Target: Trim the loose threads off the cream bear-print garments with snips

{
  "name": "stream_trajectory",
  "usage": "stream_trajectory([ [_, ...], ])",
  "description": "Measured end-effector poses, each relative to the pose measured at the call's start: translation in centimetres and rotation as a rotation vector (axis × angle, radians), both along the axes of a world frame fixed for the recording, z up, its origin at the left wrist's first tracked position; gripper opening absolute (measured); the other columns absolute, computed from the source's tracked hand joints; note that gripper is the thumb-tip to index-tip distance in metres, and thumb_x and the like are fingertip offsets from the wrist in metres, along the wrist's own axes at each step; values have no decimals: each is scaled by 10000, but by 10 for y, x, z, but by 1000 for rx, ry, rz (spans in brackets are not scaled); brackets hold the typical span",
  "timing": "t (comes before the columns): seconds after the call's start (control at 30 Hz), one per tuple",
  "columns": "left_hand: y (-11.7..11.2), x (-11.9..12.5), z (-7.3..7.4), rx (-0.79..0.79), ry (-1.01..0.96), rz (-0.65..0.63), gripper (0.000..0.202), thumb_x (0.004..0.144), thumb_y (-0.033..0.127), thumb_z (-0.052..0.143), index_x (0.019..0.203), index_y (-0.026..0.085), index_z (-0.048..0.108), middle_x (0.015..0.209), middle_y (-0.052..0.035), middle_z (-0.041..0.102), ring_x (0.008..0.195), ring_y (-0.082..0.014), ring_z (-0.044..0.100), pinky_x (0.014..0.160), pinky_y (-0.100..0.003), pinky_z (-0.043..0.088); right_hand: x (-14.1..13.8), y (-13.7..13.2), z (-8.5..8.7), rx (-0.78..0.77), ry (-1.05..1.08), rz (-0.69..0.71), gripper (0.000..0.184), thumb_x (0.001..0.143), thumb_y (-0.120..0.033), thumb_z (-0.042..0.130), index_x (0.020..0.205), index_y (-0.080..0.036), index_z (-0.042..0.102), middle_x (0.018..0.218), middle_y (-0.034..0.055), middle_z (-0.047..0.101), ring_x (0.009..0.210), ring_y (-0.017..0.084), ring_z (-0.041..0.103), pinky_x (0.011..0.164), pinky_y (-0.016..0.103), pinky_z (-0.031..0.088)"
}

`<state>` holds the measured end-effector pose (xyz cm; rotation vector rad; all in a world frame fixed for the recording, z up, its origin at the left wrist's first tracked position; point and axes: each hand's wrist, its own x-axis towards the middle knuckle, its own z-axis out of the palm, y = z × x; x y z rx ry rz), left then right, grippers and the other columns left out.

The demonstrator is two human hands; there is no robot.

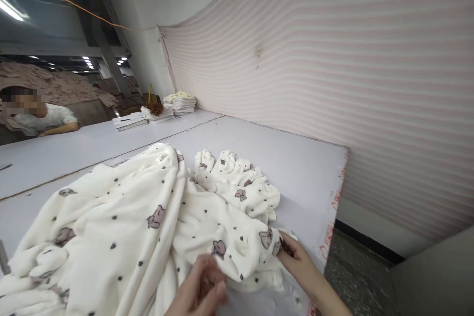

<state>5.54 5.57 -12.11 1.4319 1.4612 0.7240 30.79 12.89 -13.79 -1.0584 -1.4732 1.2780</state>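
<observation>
A white fleece garment with small dark dots and pinkish animal prints lies heaped over the left and middle of the table. Its sleeve-like part stretches right, between my two hands. My right hand is closed at the far end of that part, its fingertips against the fabric. Something small and dark shows between those fingers, too unclear to name. At the near edge of the fabric, my left hand has its fingers curled in, slightly blurred; whatever they pinch is hidden. Gathered folds of similar printed fleece lie behind.
The pale table ends at a red-marked right edge. Stacks of folded white pieces stand at the back. Striped pink cloth hangs along the right. Across the table at left, a person in a white shirt leans on it.
</observation>
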Motion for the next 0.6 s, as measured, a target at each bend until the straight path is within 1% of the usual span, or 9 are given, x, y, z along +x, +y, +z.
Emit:
stream_trajectory([
  [0.07,15,16,4,-68,-191,93,583,831,541,540,1315,284,342,925,-39,602,743,-205,652,468,-254,544,17,-10,-6,12,-46,-37,271,832,-204,546,1060,-215,693,1183,78,670,1132,254,587,978,399,442],
  [0.1,23,23,6,-88,-230,124,597,794,494,606,1296,286,357,899,-28,598,741,-200,647,480,-250,546,20,-13,-6,22,-69,-48,260,834,-197,542,1038,-212,702,1186,81,668,1135,251,586,983,398,441],
  [0.2,45,38,9,-79,-203,137,348,718,398,691,973,194,572,737,11,568,655,-162,588,558,-264,554,23,-24,0,50,-106,-92,286,838,-178,535,1072,-227,692,1198,80,657,1152,242,573,1007,400,425],
  [0.27,55,40,11,-79,-206,150,273,722,420,676,801,183,568,654,38,521,611,-142,553,572,-262,549,24,-35,9,112,-156,-117,383,832,-132,504,1164,-256,650,1276,72,608,1226,235,513,1049,408,384],
  [0.33,61,39,14,-103,-230,163,290,743,458,649,806,189,560,607,60,495,563,-129,542,535,-240,525,21,-50,16,188,-253,-72,530,793,-60,470,1247,-302,598,1365,51,539,1265,228,478,1058,406,373],
  [0.4,65,38,17,-132,-258,173,302,747,470,647,821,191,558,583,75,485,488,-102,510,466,-200,464,13,-64,19,242,-394,35,679,733,-25,482,1325,-353,526,1439,37,463,1208,248,533,1000,415,431],
  [0.47,67,38,20,-160,-286,186,296,743,453,667,801,185,557,565,89,466,426,-66,455,417,-165,388,0,-70,14,275,-532,89,805,670,-36,534,1396,-371,439,1479,65,404,1058,286,620,891,449,493],
  [0.53,70,39,25,-182,-321,196,286,733,420,697,797,175,563,580,89,473,410,-43,436,411,-149,356,-14,-68,6,270,-559,-9,822,637,-42,543,1394,-348,451,1426,100,457,946,298,643,815,456,506],
  [0.6,72,39,32,-195,-360,206,295,736,400,710,859,165,579,613,77,500,423,-42,470,443,-157,396,-24,-59,0,199,-403,-163,625,653,-60,537,1232,-283,620,1212,98,613,914,287,631,812,420,495],
])
